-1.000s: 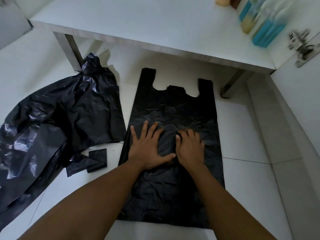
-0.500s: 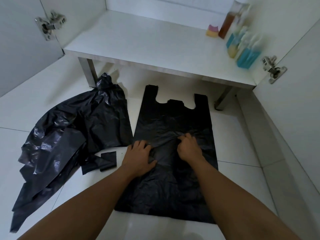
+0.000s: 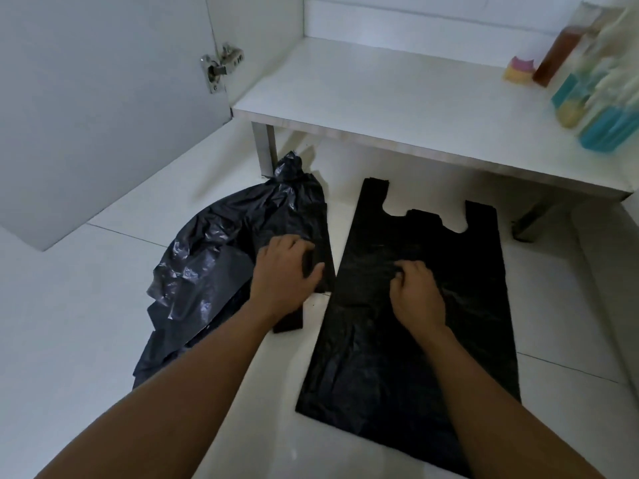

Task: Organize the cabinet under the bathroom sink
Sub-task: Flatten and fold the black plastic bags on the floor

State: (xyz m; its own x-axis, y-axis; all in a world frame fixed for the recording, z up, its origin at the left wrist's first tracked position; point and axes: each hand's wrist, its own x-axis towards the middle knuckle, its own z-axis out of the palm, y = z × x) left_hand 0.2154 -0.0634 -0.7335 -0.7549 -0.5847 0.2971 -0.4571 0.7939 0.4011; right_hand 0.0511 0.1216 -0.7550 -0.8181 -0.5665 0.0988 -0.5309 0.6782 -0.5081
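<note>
The bag (image 3: pixel 363 357) lies flat on the floor (image 3: pixel 103 323), spread out all round the right grip (image 3: pixel 418 295), which pinches a small bunch of it near the middle. It looks thin, soft and very light, so it will likely slide and crumple. The handles, on the far side of the right grip, look like a good place to hold. The left grip (image 3: pixel 283 271) curls round the edge of the heap (image 3: pixel 207 264) of crumpled bags beside it.
</note>
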